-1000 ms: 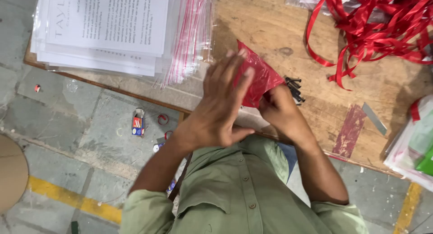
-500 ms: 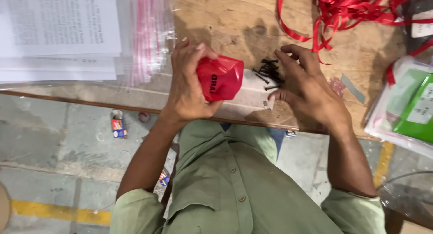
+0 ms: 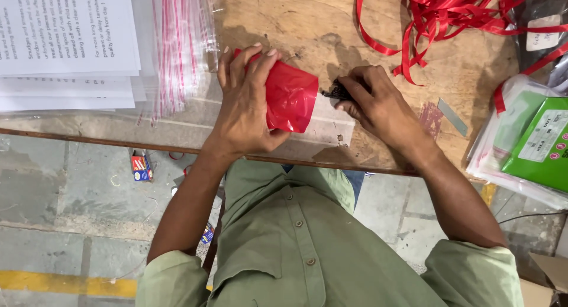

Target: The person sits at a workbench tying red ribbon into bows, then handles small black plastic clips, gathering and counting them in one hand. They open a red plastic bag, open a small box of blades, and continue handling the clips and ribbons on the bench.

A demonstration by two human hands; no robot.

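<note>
My left hand (image 3: 244, 108) holds a small red plastic pouch (image 3: 290, 97) against the wooden table (image 3: 307, 23), fingers spread over its left side. My right hand (image 3: 378, 103) rests just right of the pouch, its fingertips pinched on a little cluster of small black pieces (image 3: 336, 92) lying on the table. A clear plastic sheet (image 3: 331, 126) lies under the pouch near the table's front edge.
A stack of printed paper sheets (image 3: 65, 40) and clear zip bags with red stripes (image 3: 177, 46) lie at the left. Tangled red ribbon (image 3: 449, 17) fills the far right. Green packets in plastic (image 3: 538, 144) sit at the right edge. A small box (image 3: 140, 166) lies on the floor.
The left hand has pressed the red pouch down flatter on the table. The right hand moved in onto the small black pieces and closed its fingers on them.
</note>
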